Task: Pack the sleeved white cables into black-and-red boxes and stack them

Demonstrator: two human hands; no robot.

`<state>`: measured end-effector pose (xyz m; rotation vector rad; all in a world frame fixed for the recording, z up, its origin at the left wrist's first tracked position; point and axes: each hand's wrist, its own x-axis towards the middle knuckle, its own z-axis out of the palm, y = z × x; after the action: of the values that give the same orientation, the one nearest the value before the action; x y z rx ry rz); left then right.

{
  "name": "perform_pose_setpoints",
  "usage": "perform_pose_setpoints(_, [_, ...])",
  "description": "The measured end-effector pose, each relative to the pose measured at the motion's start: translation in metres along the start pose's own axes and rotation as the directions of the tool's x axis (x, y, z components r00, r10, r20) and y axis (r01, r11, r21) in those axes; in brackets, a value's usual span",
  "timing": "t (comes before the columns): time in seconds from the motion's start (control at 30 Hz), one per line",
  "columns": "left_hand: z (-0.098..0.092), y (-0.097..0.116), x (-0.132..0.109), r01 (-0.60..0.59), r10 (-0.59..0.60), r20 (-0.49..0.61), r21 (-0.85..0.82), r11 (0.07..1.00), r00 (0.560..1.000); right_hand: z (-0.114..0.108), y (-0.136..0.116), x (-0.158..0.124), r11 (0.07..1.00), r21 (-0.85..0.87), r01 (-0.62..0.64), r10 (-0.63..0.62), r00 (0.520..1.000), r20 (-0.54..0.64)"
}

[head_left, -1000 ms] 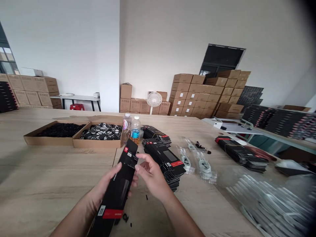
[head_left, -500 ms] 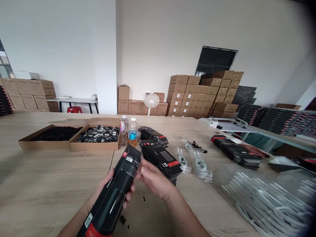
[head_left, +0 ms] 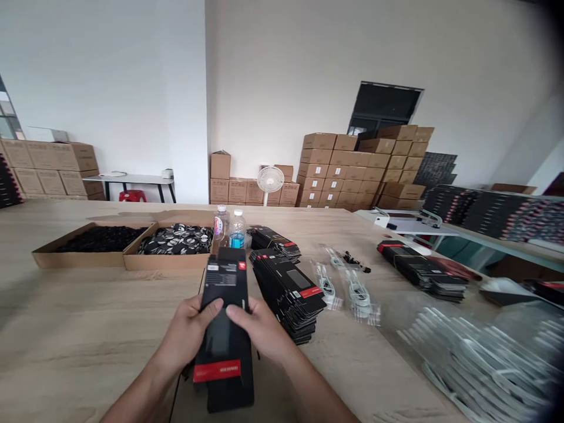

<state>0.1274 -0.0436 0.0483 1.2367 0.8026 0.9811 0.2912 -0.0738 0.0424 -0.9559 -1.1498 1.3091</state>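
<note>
A black cardboard box [head_left: 227, 341] with a red band and a small window is held upright in front of me, its end flaps sticking out at top and bottom. My left hand [head_left: 187, 329] grips its left edge, thumb on the front face. On the right edge my right hand [head_left: 259, 329] does the same, thumb near the middle. The fingers behind the box are hidden. Beside my right hand lies a stack of flat black boxes [head_left: 286, 288], with another stack [head_left: 271, 241] behind it.
Two cardboard trays hold small black parts [head_left: 103, 238] and black-and-white pieces [head_left: 176, 239]. Two plastic bottles [head_left: 237, 228] stand behind the held box. Bagged white cables [head_left: 358, 294] lie on the right, near a banded box stack [head_left: 418, 267] and a large cable pile [head_left: 480, 358].
The held box has swung from a slant to nearly upright and shows a flatter, different face. My right hand moved from its top end to its right edge; both hands now grip its sides.
</note>
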Motion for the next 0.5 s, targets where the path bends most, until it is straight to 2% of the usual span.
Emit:
perform_pose_setpoints(0.1, [-0.015, 0.008, 0.004, 0.070, -0.104, -0.188, -0.179, 0.981, 0.977, 0.016, 0.009, -0.009, 0.994, 0.019, -0.110, 0.105, 0.979, 0.172])
perform_pose_setpoints(0.17, [-0.024, 0.011, 0.006, 0.074, -0.121, -0.236, -0.200, 0.977, 0.964, 0.022, 0.014, -0.012, 0.980, -0.010, -0.198, 0.196, 0.962, 0.187])
perform_pose_setpoints(0.23, [-0.029, 0.012, 0.006, 0.085, -0.121, -0.237, -0.155, 0.984, 0.964, 0.022, 0.018, -0.012, 0.965, -0.060, -0.257, 0.263, 0.951, 0.164])
perform_pose_setpoints(0.3, [-0.030, 0.011, 0.006, 0.079, -0.087, -0.229, -0.046, 0.996, 0.969, 0.018, 0.022, -0.007, 0.980, -0.051, -0.192, 0.197, 0.973, 0.118])
perform_pose_setpoints(0.37, [-0.027, 0.008, 0.006, 0.040, -0.019, -0.222, 0.087, 0.995, 0.975, 0.011, 0.024, 0.000, 0.998, -0.012, -0.055, 0.055, 0.998, 0.008])
perform_pose_setpoints(0.43, [-0.022, 0.006, 0.004, 0.001, 0.039, -0.203, 0.191, 0.982, 0.978, 0.004, 0.025, 0.005, 0.999, -0.020, 0.028, -0.030, 0.990, -0.140])
perform_pose_setpoints(0.5, [-0.018, 0.004, 0.003, -0.021, 0.063, -0.175, 0.233, 0.972, 0.983, -0.002, 0.024, 0.008, 0.998, -0.051, 0.024, -0.034, 0.978, -0.207])
